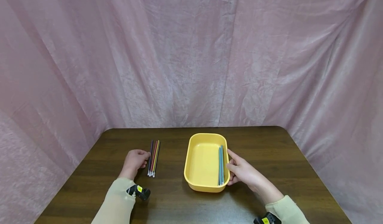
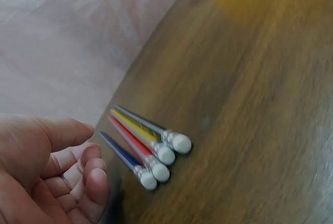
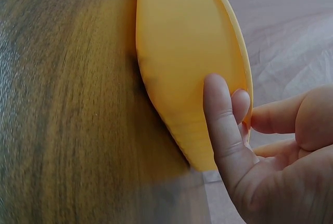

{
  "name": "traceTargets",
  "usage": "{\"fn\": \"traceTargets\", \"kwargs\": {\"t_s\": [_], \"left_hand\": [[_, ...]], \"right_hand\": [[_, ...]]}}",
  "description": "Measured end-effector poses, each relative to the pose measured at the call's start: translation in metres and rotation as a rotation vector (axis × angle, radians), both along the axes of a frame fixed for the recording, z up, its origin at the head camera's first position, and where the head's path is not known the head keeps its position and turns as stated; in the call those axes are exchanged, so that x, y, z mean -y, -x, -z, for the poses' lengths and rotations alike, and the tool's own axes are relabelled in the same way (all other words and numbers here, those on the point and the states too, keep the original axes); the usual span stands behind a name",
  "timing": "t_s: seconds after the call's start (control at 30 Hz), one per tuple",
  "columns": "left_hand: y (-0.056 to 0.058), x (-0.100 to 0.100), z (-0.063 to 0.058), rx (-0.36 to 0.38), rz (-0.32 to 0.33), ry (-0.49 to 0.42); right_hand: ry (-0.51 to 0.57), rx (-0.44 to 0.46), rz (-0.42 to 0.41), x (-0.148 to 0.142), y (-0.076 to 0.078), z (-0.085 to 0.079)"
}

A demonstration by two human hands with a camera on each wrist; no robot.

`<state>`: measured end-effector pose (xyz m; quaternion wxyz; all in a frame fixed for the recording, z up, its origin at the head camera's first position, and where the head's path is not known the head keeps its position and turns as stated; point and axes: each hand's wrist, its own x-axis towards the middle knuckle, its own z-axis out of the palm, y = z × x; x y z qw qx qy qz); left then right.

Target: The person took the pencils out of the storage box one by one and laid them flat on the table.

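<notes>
Four slim pencils (image 2: 131,141) in dark blue, red, yellow and dark grey, each tipped with a white eraser, lie side by side on the dark brown wood-grain surface (image 1: 173,210), left of one rounded rectangular yellow plastic tray (image 1: 206,188). The tray sits upright and holds a bundle of slim blue-green pencils (image 1: 220,165) along its right wall, at least two, packed too closely to count surely. The left hand (image 1: 134,159) is loosely curled beside the dark blue pencil (image 2: 118,150), gripping nothing; whether it touches that pencil I cannot tell. The right hand (image 1: 243,171) pinches the tray's right rim, with fingers against the outer wall. Two cream sleeves (image 1: 118,197) each carry one black wrist camera (image 1: 143,193), and a pink crushed-fabric curtain (image 1: 191,57) hangs behind.
</notes>
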<state>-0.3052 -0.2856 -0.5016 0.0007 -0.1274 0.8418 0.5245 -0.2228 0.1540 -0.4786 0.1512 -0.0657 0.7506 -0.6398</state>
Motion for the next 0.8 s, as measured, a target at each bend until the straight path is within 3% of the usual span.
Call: {"fn": "traceTargets", "kwargs": {"t_s": [0.23, 0.5, 0.8], "left_hand": [[-0.001, -0.021, -0.014, -0.077, 0.043, -0.030], [-0.004, -0.055, -0.034, -0.088, 0.093, -0.016], [-0.016, -0.100, -0.055, -0.130, 0.182, -0.053]], "right_hand": [[0.015, -0.001, 0.007, 0.001, 0.000, 0.000], [0.011, 0.006, 0.011, 0.001, -0.001, 0.001], [-0.007, 0.008, 0.037, -0.002, -0.002, -0.002]]}}
